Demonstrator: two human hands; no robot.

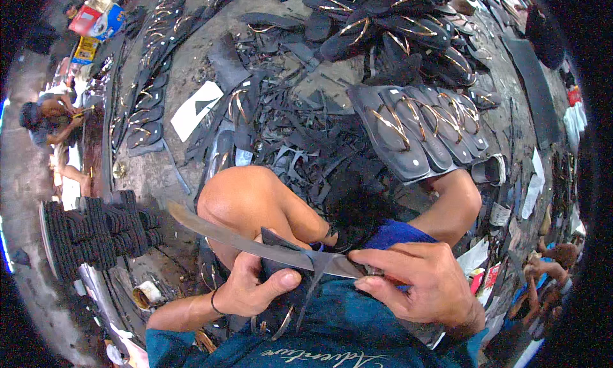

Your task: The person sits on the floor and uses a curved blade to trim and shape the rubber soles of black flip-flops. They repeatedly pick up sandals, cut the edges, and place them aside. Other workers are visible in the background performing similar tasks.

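A long knife (220, 234) with a curved steel blade lies across my lap, its tip out to the left past my knee. My right hand (424, 282) is closed round the handle end, thumb and forefinger pinching near the blade's base. In my left hand (258, 288) is a black sandal (278, 269), thumb on top, just under the blade. The blade rests against the sandal's edge. A thin dark rubber strip (313, 291) hangs down beside it, over the blade. Part of a gold strap (285, 322) shows below my left hand; the rest of the sandal is hidden.
Black rubber scraps (300, 131) cover the floor ahead. Finished sandals (415, 128) with gold straps lie in a row at right, beyond them a sandal heap (383, 29). Stacked black soles (102, 234) stand at left. Other people (54, 115) sit at both sides.
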